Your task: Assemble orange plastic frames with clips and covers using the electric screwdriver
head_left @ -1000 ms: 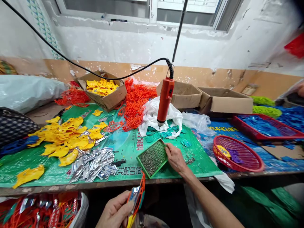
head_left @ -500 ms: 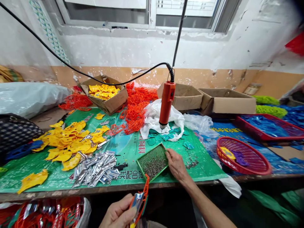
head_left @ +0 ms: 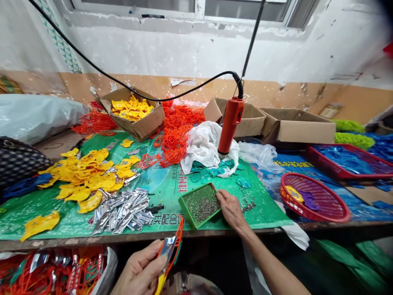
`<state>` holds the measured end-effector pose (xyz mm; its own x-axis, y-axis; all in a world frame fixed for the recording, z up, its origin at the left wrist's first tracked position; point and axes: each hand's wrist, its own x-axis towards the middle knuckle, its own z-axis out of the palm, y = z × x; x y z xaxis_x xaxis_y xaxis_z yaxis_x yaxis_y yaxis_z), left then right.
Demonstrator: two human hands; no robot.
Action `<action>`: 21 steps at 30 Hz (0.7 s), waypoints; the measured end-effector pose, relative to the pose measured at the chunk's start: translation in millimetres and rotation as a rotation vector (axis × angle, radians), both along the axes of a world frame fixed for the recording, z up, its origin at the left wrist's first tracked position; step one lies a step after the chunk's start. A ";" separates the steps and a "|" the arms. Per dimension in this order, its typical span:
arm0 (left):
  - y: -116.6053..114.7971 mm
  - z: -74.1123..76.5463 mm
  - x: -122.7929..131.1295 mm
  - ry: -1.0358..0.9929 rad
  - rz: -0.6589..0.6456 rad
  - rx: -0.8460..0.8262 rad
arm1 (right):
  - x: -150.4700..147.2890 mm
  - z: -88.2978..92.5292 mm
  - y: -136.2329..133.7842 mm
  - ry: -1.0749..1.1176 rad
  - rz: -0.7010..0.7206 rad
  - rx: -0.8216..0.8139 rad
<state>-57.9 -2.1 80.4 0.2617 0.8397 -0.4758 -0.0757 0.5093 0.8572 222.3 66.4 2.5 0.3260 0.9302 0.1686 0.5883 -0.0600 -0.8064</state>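
My left hand (head_left: 143, 266) is closed around a small assembled piece (head_left: 169, 250) with a silver metal plate, a yellow part and an orange plastic strip, held in front of the table edge. With its fingers on the right rim, my right hand (head_left: 230, 208) grips a green plastic tray (head_left: 187, 211) of small screws (head_left: 205, 209). The tray looks slightly tilted at the table's front. Beyond it hangs a red electric screwdriver (head_left: 231, 127) on a cord. Shiny metal plates (head_left: 124, 211) and yellow plastic parts (head_left: 89, 174) lie in heaps to the left.
Orange plastic strips (head_left: 175, 131) pile up behind, beside a cardboard box (head_left: 147, 125) of yellow parts. At right are a red basket (head_left: 333, 205) and a red tray (head_left: 334, 172) with blue parts. A sack (head_left: 109, 266) of assembled pieces stands below the table's left front.
My left hand and its piece have moved left, away from the tray's near edge. The tray has shifted slightly right and tilted, showing more of its near wall. The hanging screwdriver has swung right.
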 end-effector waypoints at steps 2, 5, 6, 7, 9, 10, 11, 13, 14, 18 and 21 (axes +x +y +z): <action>0.3 0.3 -0.9 0.002 0.003 0.002 | 1.5 1.4 -0.9 0.002 -0.009 -0.012; -1.2 0.1 -1.3 -0.009 -0.002 -0.009 | 2.8 2.7 -2.7 -0.004 0.012 -0.029; -2.1 0.0 -1.4 -0.011 -0.003 -0.016 | 3.1 2.9 -3.4 -0.007 0.022 -0.035; -3.0 -0.1 -1.3 -0.011 -0.006 -0.024 | 3.5 3.1 -4.0 -0.012 0.025 -0.041; -4.6 0.2 -1.0 -0.001 -0.026 -0.037 | 4.8 3.4 -5.2 -0.027 0.017 -0.052; -5.3 0.7 -0.5 0.008 -0.042 -0.039 | 5.6 3.7 -5.8 -0.036 0.015 -0.056; -5.8 1.3 0.0 0.016 -0.058 -0.038 | 6.4 4.0 -6.4 -0.046 0.018 -0.059; -6.8 2.7 1.7 0.024 -0.077 -0.019 | 8.3 5.0 -7.5 -0.068 0.019 -0.060; -7.4 3.4 2.6 0.024 -0.079 -0.005 | 9.2 5.6 -8.0 -0.082 0.010 -0.059; -10.8 5.8 6.6 0.012 -0.064 0.026 | 12.2 6.2 -10.3 -0.163 -0.038 -0.045; -12.2 7.7 9.6 -0.005 -0.024 0.046 | 12.5 3.3 -11.3 -0.227 -0.038 -0.027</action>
